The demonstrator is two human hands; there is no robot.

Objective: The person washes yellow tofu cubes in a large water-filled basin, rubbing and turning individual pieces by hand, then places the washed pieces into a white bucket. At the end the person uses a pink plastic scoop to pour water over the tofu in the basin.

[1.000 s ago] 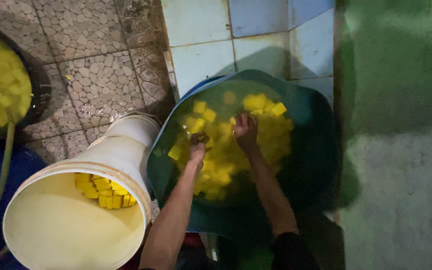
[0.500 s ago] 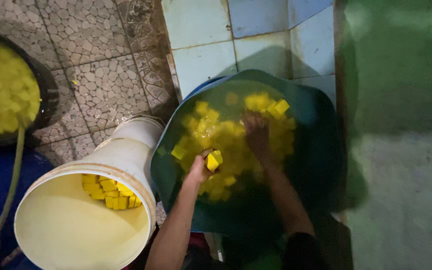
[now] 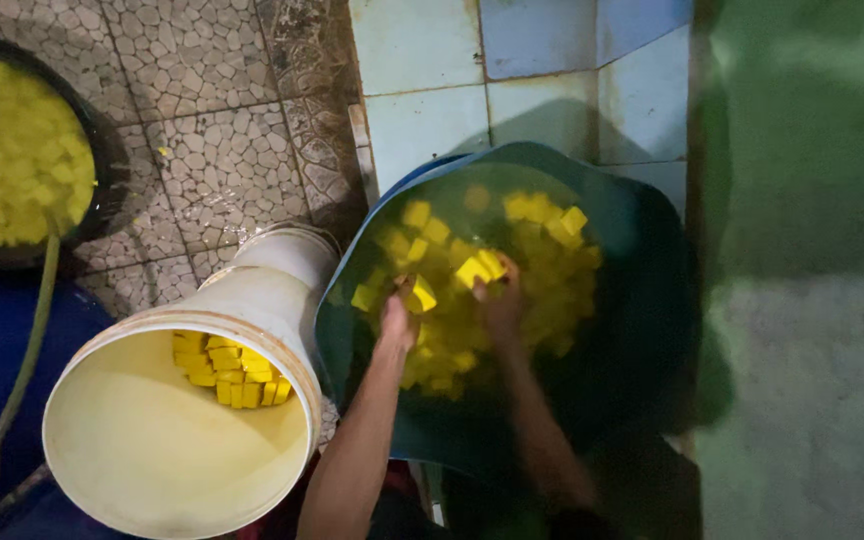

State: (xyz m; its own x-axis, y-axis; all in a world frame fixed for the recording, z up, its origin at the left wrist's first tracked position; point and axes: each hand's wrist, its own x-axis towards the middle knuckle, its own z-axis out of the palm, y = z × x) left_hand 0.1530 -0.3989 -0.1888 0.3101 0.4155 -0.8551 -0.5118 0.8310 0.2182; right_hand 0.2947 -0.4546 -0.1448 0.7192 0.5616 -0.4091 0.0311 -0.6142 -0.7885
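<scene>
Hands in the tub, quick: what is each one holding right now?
Left hand: closed on a yellow cube, lifted above the green tub.
Right hand: in the tub, gripping yellow cubes.

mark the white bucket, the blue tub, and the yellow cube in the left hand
white bucket [image 3: 282,262]: head view, on its outer side wall.
blue tub [image 3: 642,300]: head view, on its bare right inner wall.
yellow cube [image 3: 424,296]: head view, on its top face, at the left hand [image 3: 398,318].

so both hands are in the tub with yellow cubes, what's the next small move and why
Probably lift the left hand with its yellow cube over to the white bucket, where cubes are already stacked in rows. The right hand touches more cubes in the blue tub.
</scene>
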